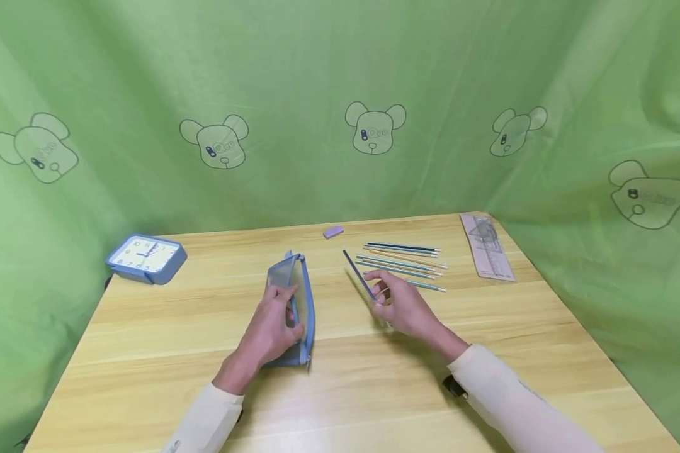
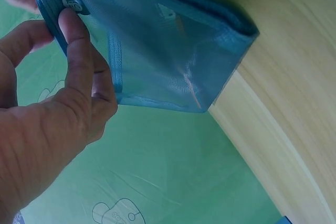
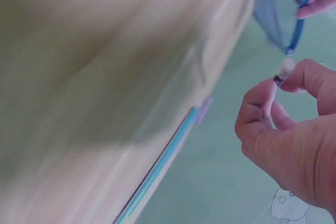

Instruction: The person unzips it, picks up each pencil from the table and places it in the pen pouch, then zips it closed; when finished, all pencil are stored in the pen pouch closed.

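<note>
My left hand (image 1: 267, 328) grips the edge of a blue mesh zip pencil case (image 1: 282, 273), its mouth parted along the zip. The left wrist view shows thumb and fingers on the rim of the pencil case (image 2: 157, 51), beside a round label. To the right, my right hand (image 1: 403, 307) pinches a dark blue pencil (image 1: 358, 274), held tilted above the table. In the right wrist view the white eraser end of the pencil (image 3: 286, 67) pokes out between thumb and fingers. Whether anything lies inside the case I cannot tell.
Several pencils (image 1: 399, 265) lie beyond my right hand. A purple eraser (image 1: 333, 232) sits near the back edge. At the right is a packet of rulers (image 1: 490, 248); at the left stands a blue clock (image 1: 147, 258). Green curtain (image 1: 294, 182) surrounds the wooden table (image 1: 164, 327).
</note>
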A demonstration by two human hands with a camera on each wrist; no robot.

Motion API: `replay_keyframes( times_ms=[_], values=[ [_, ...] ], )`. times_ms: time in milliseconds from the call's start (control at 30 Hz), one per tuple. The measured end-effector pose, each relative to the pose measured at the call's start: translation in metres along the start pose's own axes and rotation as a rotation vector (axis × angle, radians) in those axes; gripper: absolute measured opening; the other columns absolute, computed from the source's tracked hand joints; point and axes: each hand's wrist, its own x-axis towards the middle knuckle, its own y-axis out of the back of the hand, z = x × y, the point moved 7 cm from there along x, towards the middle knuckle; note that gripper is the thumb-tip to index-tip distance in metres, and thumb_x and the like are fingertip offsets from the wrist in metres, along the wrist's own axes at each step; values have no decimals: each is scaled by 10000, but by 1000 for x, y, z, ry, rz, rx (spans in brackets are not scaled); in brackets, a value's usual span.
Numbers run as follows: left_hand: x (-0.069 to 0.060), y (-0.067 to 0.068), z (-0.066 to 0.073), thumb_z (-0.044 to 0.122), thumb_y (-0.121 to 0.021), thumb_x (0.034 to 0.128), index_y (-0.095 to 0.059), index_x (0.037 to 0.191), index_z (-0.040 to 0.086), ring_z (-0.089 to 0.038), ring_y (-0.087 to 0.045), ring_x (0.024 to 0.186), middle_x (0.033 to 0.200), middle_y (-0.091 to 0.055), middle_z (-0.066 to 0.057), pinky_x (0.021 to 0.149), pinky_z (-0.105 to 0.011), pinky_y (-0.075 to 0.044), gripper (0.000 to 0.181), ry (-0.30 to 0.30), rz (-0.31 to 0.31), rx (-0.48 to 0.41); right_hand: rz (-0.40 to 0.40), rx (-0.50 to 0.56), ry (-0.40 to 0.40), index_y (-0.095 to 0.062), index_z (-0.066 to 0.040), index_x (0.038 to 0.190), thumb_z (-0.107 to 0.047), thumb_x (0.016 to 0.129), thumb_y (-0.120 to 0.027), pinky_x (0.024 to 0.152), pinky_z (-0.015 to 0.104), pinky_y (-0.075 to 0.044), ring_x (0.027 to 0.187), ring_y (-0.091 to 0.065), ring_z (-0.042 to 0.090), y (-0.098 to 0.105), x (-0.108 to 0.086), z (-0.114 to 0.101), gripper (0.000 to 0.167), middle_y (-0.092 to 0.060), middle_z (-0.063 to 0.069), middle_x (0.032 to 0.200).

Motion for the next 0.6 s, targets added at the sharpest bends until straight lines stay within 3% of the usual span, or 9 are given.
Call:
replay_keyframes(
  times_ms=[133, 333, 467, 600],
  values=[
    [0, -1, 0, -11, -820, 840, -463, 1578, -64, -154, -596, 943, 1330, -526, -186, 695, -208, -533, 822, 2, 0, 1, -53, 186, -27, -614, -36, 1368, 137, 842, -645, 737, 204, -537, 956, -620, 220, -10, 2, -15, 554, -667, 187, 1138],
    [0, -1, -1, -10, -831, 827, -474, 1573, -60, -155, -604, 942, 1322, -533, -184, 710, -214, -547, 828, 6, 12, 8, -230, 424, -70, -585, 38, 1341, 139, 863, -622, 767, 220, -562, 936, -612, 197, -44, 1, -36, 491, -625, 236, 1179],
    [0, 0, 0, -6, -849, 812, -480, 1568, -59, -156, -617, 941, 1340, -539, -191, 719, -226, -555, 843, 1, 22, 6, -295, 496, -87, -578, 48, 1333, 92, 853, -602, 735, 215, -522, 908, -590, 180, -63, 1, -47, 483, -619, 250, 1198],
    [0, 0, 1, -8, -857, 808, -480, 1568, -59, -153, -619, 935, 1345, -542, -197, 716, -228, -557, 851, -9, 29, 1, -294, 511, -111, -592, 51, 1302, 63, 872, -623, 716, 216, -512, 882, -587, 172, -75, 5, -54, 431, -634, 228, 1168]
  ],
)
